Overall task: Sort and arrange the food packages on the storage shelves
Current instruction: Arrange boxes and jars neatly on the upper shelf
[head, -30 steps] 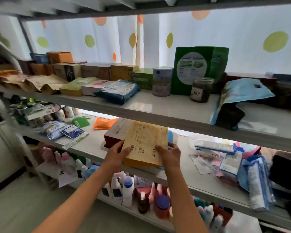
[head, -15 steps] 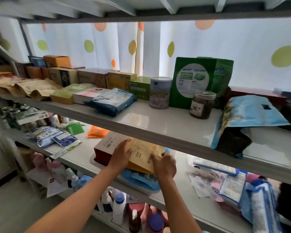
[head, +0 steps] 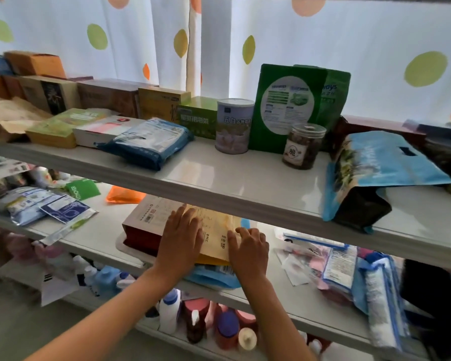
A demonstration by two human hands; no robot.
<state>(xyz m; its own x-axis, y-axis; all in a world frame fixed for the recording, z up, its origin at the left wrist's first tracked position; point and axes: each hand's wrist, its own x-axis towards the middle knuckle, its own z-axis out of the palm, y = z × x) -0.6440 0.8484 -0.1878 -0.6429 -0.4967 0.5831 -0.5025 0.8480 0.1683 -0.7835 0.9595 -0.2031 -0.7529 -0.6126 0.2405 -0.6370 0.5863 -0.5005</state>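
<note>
You've got both palms flat, left hand and right hand spread on the yellow packet, lying atop the red box. Pouches right of that box look unsorted, so plenty left.

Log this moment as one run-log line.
left hand: flat on yellow packet | right hand: on packet | packet: atop red box, middle shelf
</note>
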